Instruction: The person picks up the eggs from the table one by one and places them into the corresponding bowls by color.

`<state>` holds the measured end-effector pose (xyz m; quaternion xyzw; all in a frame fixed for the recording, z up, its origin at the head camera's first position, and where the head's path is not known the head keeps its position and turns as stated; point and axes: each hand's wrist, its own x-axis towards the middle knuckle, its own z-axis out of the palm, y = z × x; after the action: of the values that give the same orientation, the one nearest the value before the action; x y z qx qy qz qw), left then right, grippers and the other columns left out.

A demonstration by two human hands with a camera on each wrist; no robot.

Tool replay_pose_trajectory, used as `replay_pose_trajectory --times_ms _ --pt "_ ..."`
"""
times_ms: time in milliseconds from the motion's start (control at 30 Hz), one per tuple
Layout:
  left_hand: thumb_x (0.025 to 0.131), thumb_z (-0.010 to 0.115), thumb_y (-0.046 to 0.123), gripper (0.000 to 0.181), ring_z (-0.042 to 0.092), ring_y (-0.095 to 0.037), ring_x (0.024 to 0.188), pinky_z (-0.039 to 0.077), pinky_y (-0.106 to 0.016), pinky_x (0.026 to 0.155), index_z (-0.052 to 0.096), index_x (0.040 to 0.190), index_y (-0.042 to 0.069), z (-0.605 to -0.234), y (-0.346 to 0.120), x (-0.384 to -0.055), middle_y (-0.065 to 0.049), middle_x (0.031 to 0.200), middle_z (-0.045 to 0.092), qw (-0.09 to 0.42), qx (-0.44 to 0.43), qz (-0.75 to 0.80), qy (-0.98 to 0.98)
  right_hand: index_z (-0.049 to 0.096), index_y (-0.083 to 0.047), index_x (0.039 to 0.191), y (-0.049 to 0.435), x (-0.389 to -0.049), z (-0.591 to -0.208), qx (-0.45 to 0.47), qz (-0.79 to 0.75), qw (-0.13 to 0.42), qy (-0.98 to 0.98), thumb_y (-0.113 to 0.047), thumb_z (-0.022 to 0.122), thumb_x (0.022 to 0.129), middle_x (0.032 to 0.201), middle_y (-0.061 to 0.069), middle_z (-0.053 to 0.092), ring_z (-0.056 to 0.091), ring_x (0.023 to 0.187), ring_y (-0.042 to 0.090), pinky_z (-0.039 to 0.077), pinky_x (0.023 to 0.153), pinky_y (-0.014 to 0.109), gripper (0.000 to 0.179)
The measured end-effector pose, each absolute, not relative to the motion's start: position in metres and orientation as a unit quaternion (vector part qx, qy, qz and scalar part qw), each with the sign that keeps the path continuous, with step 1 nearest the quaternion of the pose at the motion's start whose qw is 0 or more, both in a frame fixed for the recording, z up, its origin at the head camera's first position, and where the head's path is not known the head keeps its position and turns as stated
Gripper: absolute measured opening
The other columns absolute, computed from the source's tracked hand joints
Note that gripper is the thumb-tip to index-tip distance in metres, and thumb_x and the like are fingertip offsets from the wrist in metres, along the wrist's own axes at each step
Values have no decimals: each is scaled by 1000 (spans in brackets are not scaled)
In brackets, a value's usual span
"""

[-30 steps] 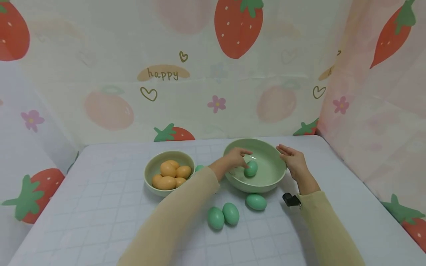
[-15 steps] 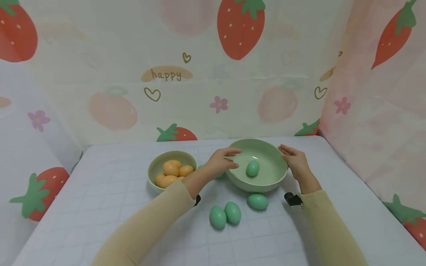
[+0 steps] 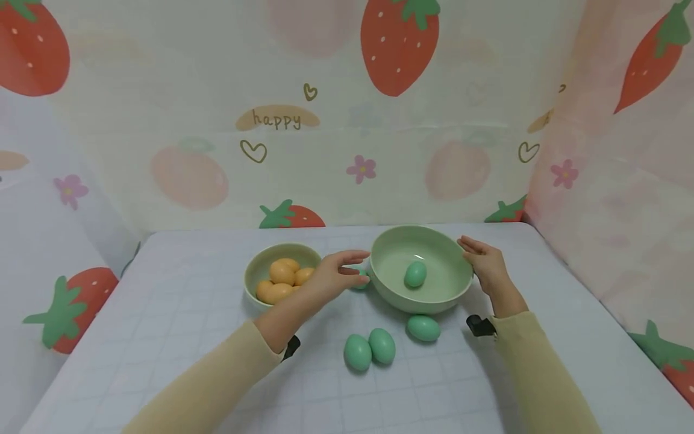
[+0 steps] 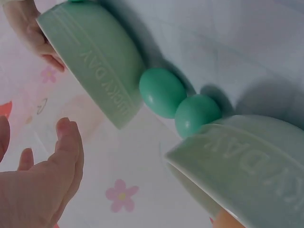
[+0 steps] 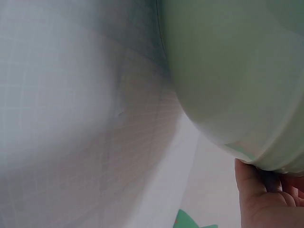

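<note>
My left hand [image 3: 338, 274] hovers between two pale green bowls, fingers spread and nothing held. In the left wrist view, two green eggs [image 4: 163, 92] lie on the table between the bowls. My right hand [image 3: 488, 268] touches the outer right side of the large bowl [image 3: 390, 295], its thumb just under the rim in the right wrist view. Inside that bowl lies one green egg [image 3: 415, 274]. The small bowl [image 3: 255, 265], partly covered by my left hand and forearm in the head view, holds several orange eggs [image 3: 282, 272].
In front of the large bowl rests a green egg [image 3: 423, 328]. A pair of green eggs [image 3: 358, 352] sits side by side nearer to me. The white gridded table [image 3: 179, 313] backs onto a strawberry-printed curtain [image 3: 401, 120], which also encloses both sides.
My left hand has drawn out of the large bowl to the left, leaving the green egg inside. My right hand has stayed at the bowl's side. The head view has shifted slightly.
</note>
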<state>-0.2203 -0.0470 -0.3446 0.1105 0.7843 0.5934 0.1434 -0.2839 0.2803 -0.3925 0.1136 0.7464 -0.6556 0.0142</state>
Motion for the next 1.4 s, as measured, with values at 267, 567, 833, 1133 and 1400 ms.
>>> replay_pose_trajectory --times_ms 267,567,833,1133,1400 --pt "91 70 12 50 51 -31 124 46 -44 101 55 139 12 -348 -64 -199 -10 139 52 144 124 597 780 32 1 149 280 -284 -392 120 -665 14 737 6 41 100 149 18 33 31 139 22 29 112 31 50" --pt "89 72 16 52 52 -29 123 48 -44 98 55 138 11 -363 -74 -179 -8 139 53 146 136 566 800 31 2 149 279 -284 -393 114 -670 14 733 7 41 100 149 19 32 31 139 22 29 112 30 50" --pt "88 73 16 53 48 -37 127 50 -43 96 56 138 10 -375 -80 -166 -11 142 51 157 154 556 801 30 2 149 279 -283 -393 111 -668 15 735 6 41 100 149 18 32 30 139 22 29 112 28 50" --pt "87 74 12 50 45 -41 128 48 -48 97 59 134 11 -383 -82 -154 -12 143 49 180 157 561 793 30 1 149 279 -283 -392 116 -672 16 731 6 41 100 150 18 31 30 140 21 29 112 28 50" --pt "82 77 8 49 51 -42 121 49 -49 94 63 129 7 -393 -81 -144 -15 140 52 188 166 540 803 30 1 149 278 -283 -392 121 -671 16 731 6 40 101 150 17 32 30 140 21 28 112 29 50"
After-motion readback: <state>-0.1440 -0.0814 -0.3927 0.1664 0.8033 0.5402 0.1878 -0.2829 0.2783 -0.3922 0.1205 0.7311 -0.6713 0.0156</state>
